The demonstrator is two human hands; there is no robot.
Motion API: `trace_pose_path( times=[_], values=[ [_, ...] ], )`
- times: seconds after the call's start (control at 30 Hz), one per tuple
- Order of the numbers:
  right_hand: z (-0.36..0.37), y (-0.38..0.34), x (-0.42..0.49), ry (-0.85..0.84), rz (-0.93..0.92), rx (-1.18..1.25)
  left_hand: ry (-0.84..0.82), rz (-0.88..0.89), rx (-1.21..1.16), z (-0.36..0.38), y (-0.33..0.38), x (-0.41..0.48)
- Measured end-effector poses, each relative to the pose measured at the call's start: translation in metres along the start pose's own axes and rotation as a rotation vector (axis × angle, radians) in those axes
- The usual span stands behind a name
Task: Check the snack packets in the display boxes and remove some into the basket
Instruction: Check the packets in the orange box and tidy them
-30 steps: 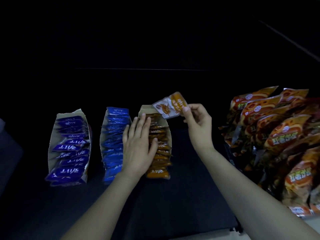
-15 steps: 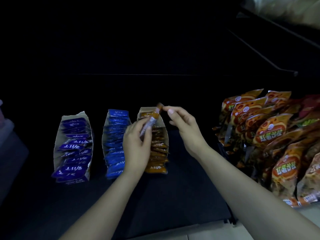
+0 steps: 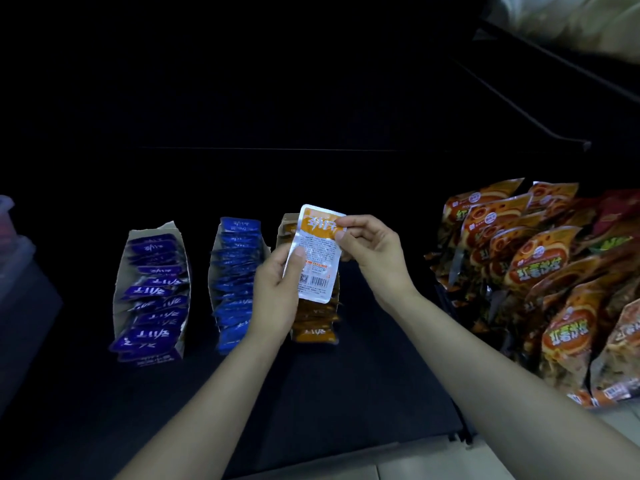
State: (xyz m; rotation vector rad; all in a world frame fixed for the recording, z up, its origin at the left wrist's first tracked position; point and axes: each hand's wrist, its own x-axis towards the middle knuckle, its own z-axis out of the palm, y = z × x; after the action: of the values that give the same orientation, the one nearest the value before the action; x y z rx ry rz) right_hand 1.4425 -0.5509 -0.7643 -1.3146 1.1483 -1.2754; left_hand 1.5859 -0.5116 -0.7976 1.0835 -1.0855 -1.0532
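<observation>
Both hands hold one orange snack packet up over the orange display box, its printed back with a barcode facing me. My left hand grips its left edge with the thumb on the print. My right hand pinches its top right corner. Left of that box stand a box of blue packets and a box of purple packets. No basket can be made out in the dark.
A heap of large orange and red snack bags fills the right side. A pale container shows dimly at the left edge. The shelf surface is dark; its front edge runs along the bottom.
My right hand lifted the orange packet from the box. My left hand left the box, took the packet's side, and together they turned its back toward me.
</observation>
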Motion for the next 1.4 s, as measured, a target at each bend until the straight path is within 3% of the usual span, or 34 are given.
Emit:
trace_pose_path(
  times=[0.23,0.43,0.7,0.93,1.23,1.4],
  values=[
    [0.004,0.01,-0.005,-0.069,0.114,-0.12,-0.028,0.314,0.576,-0.005,-0.018,-0.004],
    [-0.001,0.02,0.01,0.066,-0.006,-0.201,-0.095,0.208,0.835,-0.011,-0.023,0.007],
    [-0.007,0.011,0.035,0.158,-0.263,-0.081,-0.127,0.158,1.175,-0.011,-0.036,0.04],
    [0.004,0.026,0.054,0.122,-0.292,-0.108,-0.13,0.143,1.283,-0.013,-0.054,0.047],
    [0.021,0.073,0.062,-0.021,-0.189,-0.447,-0.138,0.218,1.362,-0.015,-0.061,0.042],
    [0.026,0.085,0.065,0.087,-0.206,-0.652,-0.144,0.228,1.393,-0.016,-0.064,0.04]
  ],
)
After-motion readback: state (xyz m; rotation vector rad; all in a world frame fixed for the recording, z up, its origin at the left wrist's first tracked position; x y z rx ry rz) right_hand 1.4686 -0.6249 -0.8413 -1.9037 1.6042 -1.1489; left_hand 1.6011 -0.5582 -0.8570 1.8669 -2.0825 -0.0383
